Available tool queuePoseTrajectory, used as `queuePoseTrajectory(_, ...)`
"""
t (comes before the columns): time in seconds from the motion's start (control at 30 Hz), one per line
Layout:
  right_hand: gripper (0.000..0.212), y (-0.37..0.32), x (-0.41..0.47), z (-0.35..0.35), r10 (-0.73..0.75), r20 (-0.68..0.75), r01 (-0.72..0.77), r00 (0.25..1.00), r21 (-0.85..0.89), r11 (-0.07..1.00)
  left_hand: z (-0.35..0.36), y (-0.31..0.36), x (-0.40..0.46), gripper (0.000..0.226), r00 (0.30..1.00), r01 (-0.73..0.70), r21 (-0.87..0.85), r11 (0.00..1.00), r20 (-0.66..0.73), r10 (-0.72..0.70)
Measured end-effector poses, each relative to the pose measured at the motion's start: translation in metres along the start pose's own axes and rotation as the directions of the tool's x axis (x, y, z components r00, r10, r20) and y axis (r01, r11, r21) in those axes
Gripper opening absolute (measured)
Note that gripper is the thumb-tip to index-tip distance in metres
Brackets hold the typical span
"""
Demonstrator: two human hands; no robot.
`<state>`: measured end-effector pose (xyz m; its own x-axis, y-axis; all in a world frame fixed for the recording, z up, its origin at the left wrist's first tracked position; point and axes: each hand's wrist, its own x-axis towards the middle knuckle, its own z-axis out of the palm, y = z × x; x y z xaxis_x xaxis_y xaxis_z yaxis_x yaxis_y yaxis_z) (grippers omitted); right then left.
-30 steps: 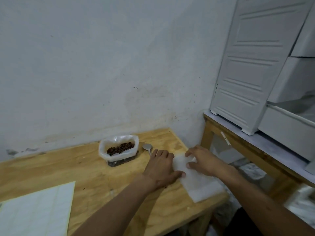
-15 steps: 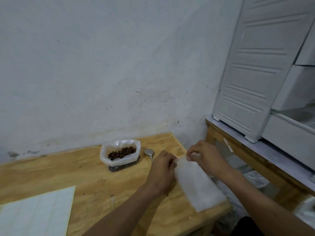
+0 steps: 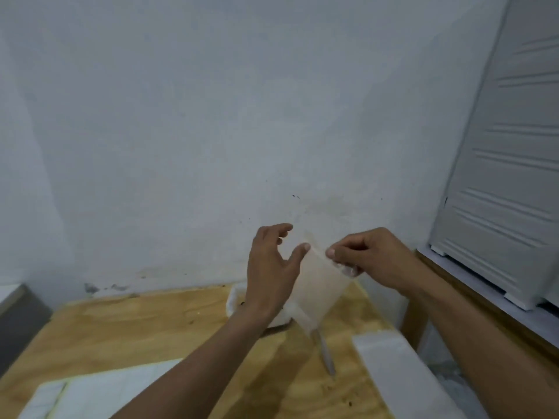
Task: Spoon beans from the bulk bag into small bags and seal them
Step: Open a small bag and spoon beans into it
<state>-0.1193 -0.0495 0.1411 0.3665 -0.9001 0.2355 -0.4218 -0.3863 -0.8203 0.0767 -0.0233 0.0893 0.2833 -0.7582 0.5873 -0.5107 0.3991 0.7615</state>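
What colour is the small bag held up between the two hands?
Translucent, milky white small bag, best seen in the head view.

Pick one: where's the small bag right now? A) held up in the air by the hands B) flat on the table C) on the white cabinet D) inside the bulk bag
A: the small bag hangs above the table, pinched at its top by the right hand, with the left hand at its other edge.

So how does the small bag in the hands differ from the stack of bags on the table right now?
The small bag is held up in the air, tilted, pinched at its top by the right hand, with the left hand's thumb at its other edge; the stack of bags lies flat near the table's right edge, untouched. The held one is a single thin sheet; the stack looks thicker and longer. Both are pale, translucent plastic and look empty.
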Motion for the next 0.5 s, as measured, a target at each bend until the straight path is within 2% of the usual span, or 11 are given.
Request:
queuePoseTrajectory(0.03,0.010,-0.005,0.006,0.009,-0.013,-0.045,0.016,0.999,0.051,0.999,-0.010,0.003,0.004,0.035,0.999,0.029,0.006,1.000,-0.038,-0.029)
queuePoseTrajectory(0.1,0.008,-0.015,0.016,0.028,-0.059,-0.110,0.067,0.992,0.069,0.995,-0.030,0.005,0.010,0.037,0.990,0.137,-0.052,0.989,-0.013,-0.138)
queuePoseTrajectory(0.17,0.007,-0.024,0.023,0.050,-0.111,-0.128,0.116,0.986,0.033,0.993,-0.045,0.004,0.013,0.041,0.970,0.242,-0.169,0.955,0.049,-0.237)
queuePoseTrajectory(0.27,0.006,-0.035,0.030,0.077,-0.159,-0.109,0.164,0.981,0.039,0.986,-0.064,0.002,0.018,0.032,0.931,0.359,-0.381,0.852,0.082,-0.356)
queuePoseTrajectory(0.37,0.006,-0.040,0.037,0.097,-0.158,-0.057,0.162,0.986,0.089,0.983,-0.080,-0.005,0.021,0.026,0.917,0.388,-0.477,0.789,0.116,-0.381)
queuePoseTrajectory(0.5,0.010,-0.041,0.040,0.113,-0.089,-0.018,0.091,0.996,0.258,0.962,-0.095,-0.017,0.020,0.028,0.922,0.377,-0.532,0.758,0.135,-0.364)
